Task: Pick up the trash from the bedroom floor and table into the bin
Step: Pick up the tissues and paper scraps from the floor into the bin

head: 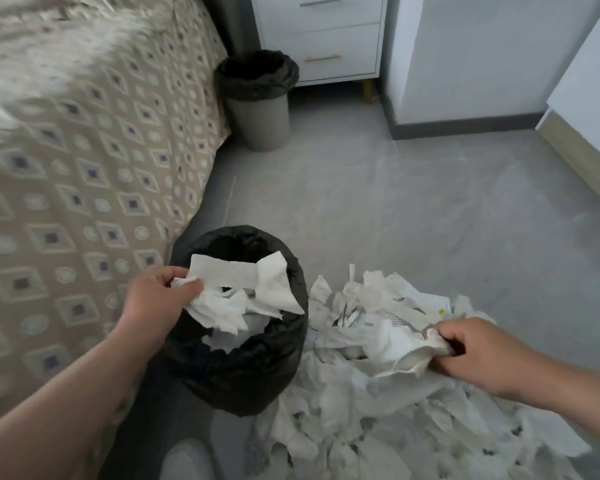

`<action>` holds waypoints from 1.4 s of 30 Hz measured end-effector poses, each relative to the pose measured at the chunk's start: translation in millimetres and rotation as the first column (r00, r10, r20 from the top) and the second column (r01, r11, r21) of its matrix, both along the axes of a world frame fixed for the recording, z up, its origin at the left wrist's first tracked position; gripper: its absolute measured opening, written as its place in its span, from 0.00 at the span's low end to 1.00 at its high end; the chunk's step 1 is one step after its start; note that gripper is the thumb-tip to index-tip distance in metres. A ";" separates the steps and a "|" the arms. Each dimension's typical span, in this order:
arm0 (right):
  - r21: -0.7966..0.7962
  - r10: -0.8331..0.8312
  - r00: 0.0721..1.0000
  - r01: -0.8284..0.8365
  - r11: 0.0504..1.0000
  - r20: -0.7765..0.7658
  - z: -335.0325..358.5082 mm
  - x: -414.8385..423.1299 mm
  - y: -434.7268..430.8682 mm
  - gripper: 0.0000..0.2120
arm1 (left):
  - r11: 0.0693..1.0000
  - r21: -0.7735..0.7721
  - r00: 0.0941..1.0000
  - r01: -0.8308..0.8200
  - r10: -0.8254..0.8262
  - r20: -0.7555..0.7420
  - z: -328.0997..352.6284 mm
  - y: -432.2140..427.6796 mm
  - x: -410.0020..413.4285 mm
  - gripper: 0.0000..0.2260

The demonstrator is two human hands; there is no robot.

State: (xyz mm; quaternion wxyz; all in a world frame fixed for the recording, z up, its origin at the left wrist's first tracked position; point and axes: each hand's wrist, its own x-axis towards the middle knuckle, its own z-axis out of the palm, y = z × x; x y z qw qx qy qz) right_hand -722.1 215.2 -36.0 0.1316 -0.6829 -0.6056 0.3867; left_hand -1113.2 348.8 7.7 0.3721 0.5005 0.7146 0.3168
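The left hand (156, 299) gripped a wad of torn white tissue (250, 296) directly over the mouth of the black-lined bin (243, 368). The wad's long strip lay across the opening, so the drop looked straight down. Some tissue lay inside the bin. Just right of the bin, a pile of paper scraps (378, 427) covered the floor (395, 202). The right hand (471, 351), the nearer to it, had its fingers curled round a crumpled printed sheet (406, 348) on the pile.

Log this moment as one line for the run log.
left hand: holds tissue wad over near bin | right hand: grips crumpled paper on floor pile | far bin: beside nightstand
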 end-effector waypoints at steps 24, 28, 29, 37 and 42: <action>0.079 -0.074 0.984 0.088 0.993 -0.162 84.9 -52.5 50.5 0.05 | 0.929 -0.114 0.768 0.352 -0.356 -0.533 -78.6 -35.1 -64.7 0.41; 0.143 -0.043 0.931 0.101 0.985 -0.362 133.8 -96.7 81.9 0.09 | 0.938 -0.041 0.815 0.345 -0.320 -0.484 -84.5 -36.4 -61.6 0.42; 0.161 -0.031 0.922 0.101 0.982 -0.386 140.7 -108.3 91.6 0.09 | 0.936 -0.031 0.820 0.350 -0.322 -0.473 -85.3 -36.0 -61.7 0.43; 0.101 -0.033 0.794 0.118 0.988 -0.607 150.1 -200.8 159.9 0.06 | 0.929 -0.030 0.834 0.368 -0.344 -0.431 -91.4 -33.4 -69.8 0.51; -0.192 -0.281 0.710 0.206 0.960 -0.645 88.5 -240.3 185.1 0.06 | 0.931 -0.034 0.823 0.364 -0.339 -0.456 -88.5 -33.1 -70.5 0.52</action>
